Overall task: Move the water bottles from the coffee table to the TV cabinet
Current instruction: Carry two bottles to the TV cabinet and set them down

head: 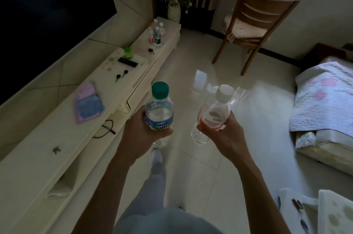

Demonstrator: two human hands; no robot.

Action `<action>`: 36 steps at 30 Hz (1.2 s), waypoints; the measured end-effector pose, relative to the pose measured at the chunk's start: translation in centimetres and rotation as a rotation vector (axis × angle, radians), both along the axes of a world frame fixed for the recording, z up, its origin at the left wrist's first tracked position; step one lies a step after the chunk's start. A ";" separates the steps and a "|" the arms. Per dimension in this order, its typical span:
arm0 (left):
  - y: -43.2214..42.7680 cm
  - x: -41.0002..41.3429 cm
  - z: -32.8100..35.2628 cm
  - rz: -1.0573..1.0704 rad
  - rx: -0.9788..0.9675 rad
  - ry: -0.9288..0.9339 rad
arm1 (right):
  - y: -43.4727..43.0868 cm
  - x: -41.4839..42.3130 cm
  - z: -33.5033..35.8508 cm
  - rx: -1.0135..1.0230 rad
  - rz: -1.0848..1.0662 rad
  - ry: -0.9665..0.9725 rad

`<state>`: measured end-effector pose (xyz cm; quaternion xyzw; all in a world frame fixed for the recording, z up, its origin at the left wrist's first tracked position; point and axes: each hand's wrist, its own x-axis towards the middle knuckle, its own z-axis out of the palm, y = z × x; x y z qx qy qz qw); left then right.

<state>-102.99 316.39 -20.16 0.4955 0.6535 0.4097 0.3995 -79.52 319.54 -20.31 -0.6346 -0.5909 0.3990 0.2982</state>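
Note:
My left hand (140,131) grips a clear water bottle with a green cap and blue-green label (159,107), held upright over the floor. My right hand (221,132) holds a second clear bottle with a white cap and red label (215,111), tilted slightly right. The long cream TV cabinet (57,142) runs along the left wall, beside my left hand. At its far end stand several water bottles (155,33) in a cluster.
On the cabinet lie a pink-and-blue cloth (87,104), a black cable (107,128), keys (121,74), a remote (127,62) and a green-lidded jar (128,52). A wooden chair (252,23) stands ahead, a sofa with a quilt (324,104) at right, a table corner (315,212) bottom right.

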 end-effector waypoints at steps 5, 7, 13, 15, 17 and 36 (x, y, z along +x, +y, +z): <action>8.9 -2.1 -0.5 -0.028 -0.021 -0.028 | 8.0 -2.8 -0.3 -0.014 -0.011 -0.034; 12.7 -3.3 -0.3 -0.051 -0.019 -0.032 | 11.4 -4.2 0.1 -0.015 -0.011 -0.050; 22.7 -6.7 1.2 -0.067 -0.047 0.006 | 20.6 -7.5 1.7 0.011 -0.045 -0.055; 25.2 -7.4 1.3 -0.065 -0.046 0.005 | 22.9 -8.1 1.8 0.014 -0.052 -0.055; 27.3 -7.9 1.3 -0.063 -0.056 0.001 | 24.8 -8.3 1.7 0.014 -0.070 -0.047; 53.3 -0.1 1.4 0.076 -0.108 -0.030 | 53.7 -1.7 0.1 0.024 0.101 0.015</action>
